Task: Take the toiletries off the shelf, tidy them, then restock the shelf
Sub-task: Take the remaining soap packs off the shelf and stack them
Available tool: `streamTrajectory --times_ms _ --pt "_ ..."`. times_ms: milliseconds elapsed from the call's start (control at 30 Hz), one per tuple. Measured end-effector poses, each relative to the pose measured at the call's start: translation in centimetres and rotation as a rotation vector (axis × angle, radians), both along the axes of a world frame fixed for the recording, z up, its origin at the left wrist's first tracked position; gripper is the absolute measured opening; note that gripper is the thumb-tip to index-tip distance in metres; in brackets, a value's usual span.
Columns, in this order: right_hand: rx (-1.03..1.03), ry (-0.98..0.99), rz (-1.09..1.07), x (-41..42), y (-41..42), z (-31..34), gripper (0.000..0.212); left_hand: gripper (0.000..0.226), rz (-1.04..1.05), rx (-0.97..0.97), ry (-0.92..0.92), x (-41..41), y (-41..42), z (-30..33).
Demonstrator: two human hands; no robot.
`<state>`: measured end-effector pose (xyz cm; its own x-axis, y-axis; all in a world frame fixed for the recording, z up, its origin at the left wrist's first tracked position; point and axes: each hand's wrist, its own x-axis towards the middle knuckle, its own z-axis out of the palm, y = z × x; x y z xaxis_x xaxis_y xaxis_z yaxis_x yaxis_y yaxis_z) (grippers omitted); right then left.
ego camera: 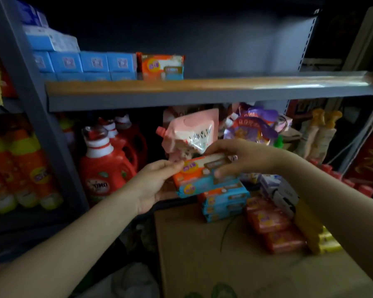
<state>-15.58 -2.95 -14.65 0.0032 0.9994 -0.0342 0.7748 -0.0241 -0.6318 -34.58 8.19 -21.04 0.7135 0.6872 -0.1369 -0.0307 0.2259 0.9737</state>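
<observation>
Here we hold a flat orange-and-blue wrapped soap pack [199, 172] between both hands — left hand [157, 181] pinching its left end, right hand [243, 158] curled over its right end — just above the stack of blue wrapped packs [224, 203] on the brown cardboard box [202, 254], below the wooden shelf board [181, 86].

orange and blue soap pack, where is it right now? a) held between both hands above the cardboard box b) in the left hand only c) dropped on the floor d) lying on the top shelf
a: the left hand pinches one end of the soap pack and the right hand holds the other, above the cardboard box.
</observation>
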Motion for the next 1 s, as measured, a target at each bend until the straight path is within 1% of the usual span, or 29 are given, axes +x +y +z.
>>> streamTrajectory --times_ms 33,67,133,200,267,333,433,500,533,633,667,733,867,933,967,1000 --pt "-0.005 -0.11 0.008 0.2 -0.3 -0.8 0.052 0.012 0.015 0.052 0.051 0.0 -0.6 -1.3" --pt "0.031 -0.197 -0.003 0.5 -0.5 -1.6 0.048 0.01 0.026 0.096 0.105 0.1 -1.2 -2.6" --pt "0.19 -0.293 -0.05 1.2 -1.0 -3.1 0.034 0.01 0.016 0.117 0.199 0.3 -2.4 -5.3" --pt "0.302 -0.284 -0.117 2.0 -1.5 -4.0 0.021 0.012 -0.027 0.077 0.279 0.6 -3.4 -7.6" --pt "0.316 -0.247 -0.159 2.6 -1.8 -4.6 0.014 0.014 -0.049 0.042 0.341 1.1 -4.2 -9.4" --pt "0.274 -0.242 -0.18 3.2 -2.0 -5.3 0.013 0.014 -0.053 0.005 0.366 1.9 -4.5 -10.8" --pt "0.239 -0.258 -0.181 3.7 -2.0 -6.5 0.015 0.016 -0.038 -0.068 0.353 3.2 -4.8 -11.9" --pt "0.246 -0.248 -0.17 4.0 -1.9 -7.2 0.013 0.016 -0.018 -0.064 0.342 4.1 -4.8 -12.4" --pt "0.249 -0.248 -0.162 4.1 -1.7 -7.3 0.012 0.016 -0.006 -0.001 0.362 4.4 -4.8 -12.6" --pt "0.244 -0.256 -0.135 4.5 -1.1 -7.5 0.011 0.023 -0.023 0.354 0.558 5.2 -4.2 -13.2" --pt "0.243 -0.25 -0.132 4.6 -1.0 -7.5 0.012 0.026 -0.028 0.413 0.603 5.5 -4.1 -13.3" --pt "0.244 -0.236 -0.114 4.7 -0.6 -7.6 0.011 0.029 -0.031 0.409 0.613 6.1 -3.9 -13.6" --pt "0.246 -0.199 -0.091 4.6 -0.1 -7.0 0.014 0.036 -0.009 0.378 0.512 6.2 -4.0 -13.6" --pt "0.268 -0.166 -0.085 4.5 0.3 -6.0 0.016 0.035 0.006 0.38 0.462 5.6 -3.2 -12.3" --pt "0.287 -0.164 -0.079 4.4 0.5 -5.3 0.015 0.031 0.029 0.468 0.456 5.3 -2.4 -11.1" --pt "0.313 -0.171 -0.07 4.4 0.7 -4.4 0.015 0.026 0.07 0.614 0.447 5.0 -1.5 -9.6"
